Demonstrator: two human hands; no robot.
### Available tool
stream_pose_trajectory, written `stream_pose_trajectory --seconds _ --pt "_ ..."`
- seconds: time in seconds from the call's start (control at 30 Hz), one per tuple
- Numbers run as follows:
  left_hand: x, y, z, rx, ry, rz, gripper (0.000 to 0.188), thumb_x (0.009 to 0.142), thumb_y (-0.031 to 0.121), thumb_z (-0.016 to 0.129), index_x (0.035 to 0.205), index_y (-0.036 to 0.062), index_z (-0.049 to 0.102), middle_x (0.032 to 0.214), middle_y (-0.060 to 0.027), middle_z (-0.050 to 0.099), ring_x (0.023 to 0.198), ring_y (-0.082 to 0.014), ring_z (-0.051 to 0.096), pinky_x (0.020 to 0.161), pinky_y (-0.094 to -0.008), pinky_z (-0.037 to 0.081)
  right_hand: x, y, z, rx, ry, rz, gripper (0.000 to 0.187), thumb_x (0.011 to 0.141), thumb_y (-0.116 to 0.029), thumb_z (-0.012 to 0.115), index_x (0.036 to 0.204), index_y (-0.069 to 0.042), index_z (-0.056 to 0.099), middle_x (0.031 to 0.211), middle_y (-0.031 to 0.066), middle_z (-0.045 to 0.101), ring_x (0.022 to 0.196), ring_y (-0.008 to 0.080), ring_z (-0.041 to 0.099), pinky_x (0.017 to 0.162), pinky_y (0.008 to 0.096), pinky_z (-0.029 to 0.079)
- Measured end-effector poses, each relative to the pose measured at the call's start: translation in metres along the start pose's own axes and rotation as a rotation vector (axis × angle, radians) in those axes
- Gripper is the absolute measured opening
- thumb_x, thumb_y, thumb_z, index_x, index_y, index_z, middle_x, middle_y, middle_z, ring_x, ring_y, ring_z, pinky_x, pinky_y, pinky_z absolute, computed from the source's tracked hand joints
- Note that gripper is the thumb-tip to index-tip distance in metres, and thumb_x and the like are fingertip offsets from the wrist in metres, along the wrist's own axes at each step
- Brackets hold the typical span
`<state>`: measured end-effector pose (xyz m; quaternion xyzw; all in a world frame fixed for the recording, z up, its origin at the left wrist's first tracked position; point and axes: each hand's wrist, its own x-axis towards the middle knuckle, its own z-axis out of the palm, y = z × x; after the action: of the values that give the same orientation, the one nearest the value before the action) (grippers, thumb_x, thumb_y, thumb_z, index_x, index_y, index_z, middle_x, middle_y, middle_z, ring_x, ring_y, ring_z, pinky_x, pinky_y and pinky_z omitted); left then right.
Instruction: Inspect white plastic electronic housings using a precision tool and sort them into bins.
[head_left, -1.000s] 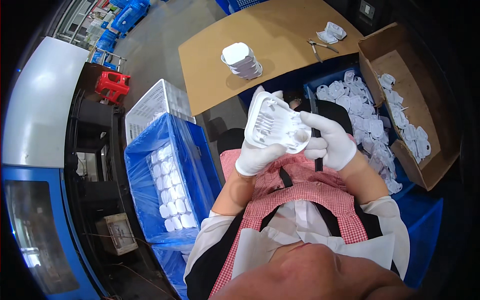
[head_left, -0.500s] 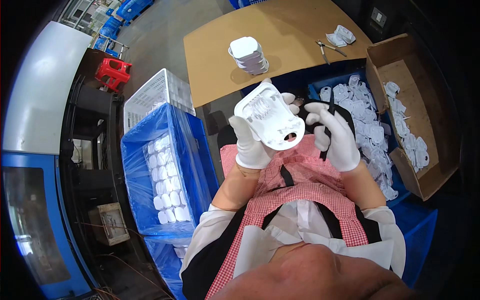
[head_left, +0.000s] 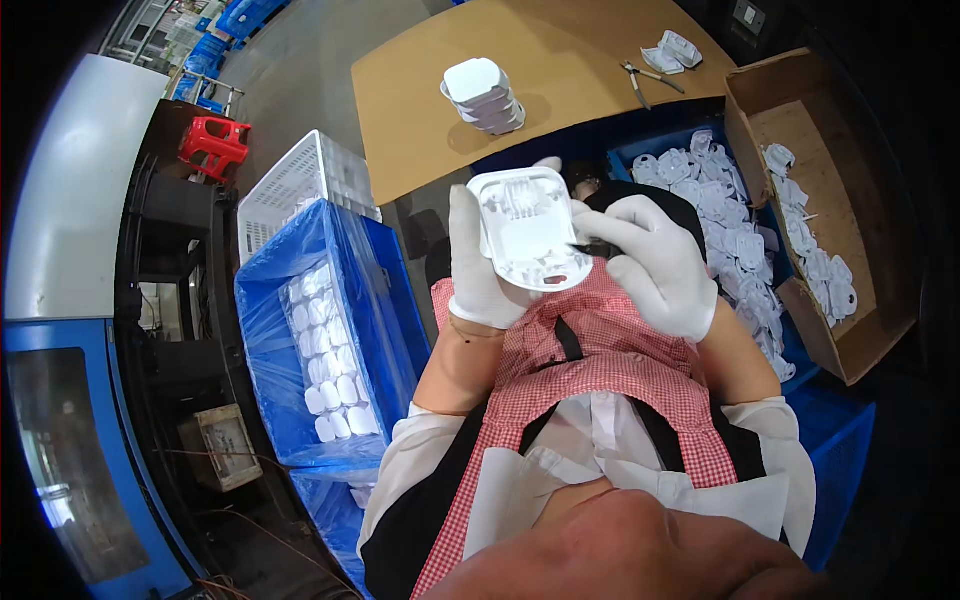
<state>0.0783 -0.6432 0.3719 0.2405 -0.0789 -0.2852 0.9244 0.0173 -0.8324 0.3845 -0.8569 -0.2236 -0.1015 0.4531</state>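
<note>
My gloved left hand (head_left: 482, 290) holds a white moulded plastic housing (head_left: 528, 238) from its left side and beneath. The open inner side of the housing, with ribs and a small hole at its lower end, faces up. My gloved right hand (head_left: 655, 265) is closed beside the housing's right edge, fingers pointing at it. A thin black tool (head_left: 580, 248) shows only by a dark piece between the fingers and that edge; the rest is hidden by the hand. Beyond my hands, a stack of white housings (head_left: 484, 95) stands on the brown board-topped table (head_left: 420, 130).
Cutting pliers (head_left: 640, 85) and a few white parts (head_left: 672, 52) lie at the table's far right. To my right are a blue crate of loose white parts (head_left: 735, 250) and a cardboard box (head_left: 850, 220). At left stand a lined blue crate (head_left: 270, 380), a white basket (head_left: 300, 180) and a red stool (head_left: 213, 145).
The housing has turned more upright and its hole has swung left. My right hand has come in from the right, and the black tool, upright before, is now mostly hidden at the housing's edge.
</note>
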Motion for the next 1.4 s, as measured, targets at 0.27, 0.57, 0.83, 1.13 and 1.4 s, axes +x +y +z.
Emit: stream_pose_trajectory --seconds 0.27,0.57,0.83,1.13,1.4 --pt "-0.004 0.002 0.009 0.066 0.086 -0.097 0.084 0.091 0.068 0.029 0.128 -0.0054 0.048 0.115 -0.0162 0.062 0.099 -0.0255 0.065 0.084 -0.0362 0.055 0.008 -0.011 -0.002 -0.144 -0.041 -0.058 0.038 0.072 -0.007 0.059 0.11 -0.006 0.064 0.091 0.0137 0.057 0.072 0.0277 0.06 0.066 0.0314 0.049" --pt "-0.006 0.004 0.01 0.063 0.126 -0.114 0.082 0.092 0.067 0.027 0.126 -0.0046 0.05 0.115 -0.0161 0.062 0.101 -0.0254 0.064 0.086 -0.0369 0.054 0.012 -0.017 -0.006 -0.168 -0.079 -0.068 0.035 0.073 -0.009 0.061 0.108 -0.006 0.065 0.089 0.0138 0.057 0.071 0.0277 0.061 0.064 0.0322 0.049" --pt "-0.005 0.004 0.013 0.075 0.146 -0.115 0.083 0.092 0.067 0.026 0.126 -0.0048 0.05 0.113 -0.0169 0.063 0.099 -0.0261 0.064 0.085 -0.0369 0.054 0.014 -0.016 -0.008 -0.167 -0.11 -0.041 0.032 0.073 -0.01 0.062 0.105 -0.009 0.067 0.088 0.012 0.058 0.071 0.0276 0.061 0.063 0.0321 0.048" --pt "-0.006 0.002 0.007 0.073 0.019 -0.034 0.083 0.093 0.067 0.024 0.133 -0.0039 0.042 0.111 -0.0184 0.062 0.098 -0.0267 0.063 0.086 -0.0361 0.053 0.013 -0.017 -0.004 -0.121 -0.053 0.003 0.034 0.072 -0.005 0.062 0.106 -0.007 0.067 0.089 0.0113 0.059 0.072 0.0255 0.061 0.065 0.03 0.048" --pt "-0.005 0.001 0.004 0.114 -0.038 -0.002 0.084 0.092 0.067 0.024 0.134 -0.0041 0.04 0.109 -0.0198 0.061 0.098 -0.0272 0.063 0.085 -0.037 0.053 0.013 -0.018 -0.004 -0.107 -0.052 0.029 0.034 0.072 -0.004 0.063 0.105 -0.008 0.068 0.091 0.0107 0.059 0.073 0.0255 0.062 0.066 0.03 0.049"
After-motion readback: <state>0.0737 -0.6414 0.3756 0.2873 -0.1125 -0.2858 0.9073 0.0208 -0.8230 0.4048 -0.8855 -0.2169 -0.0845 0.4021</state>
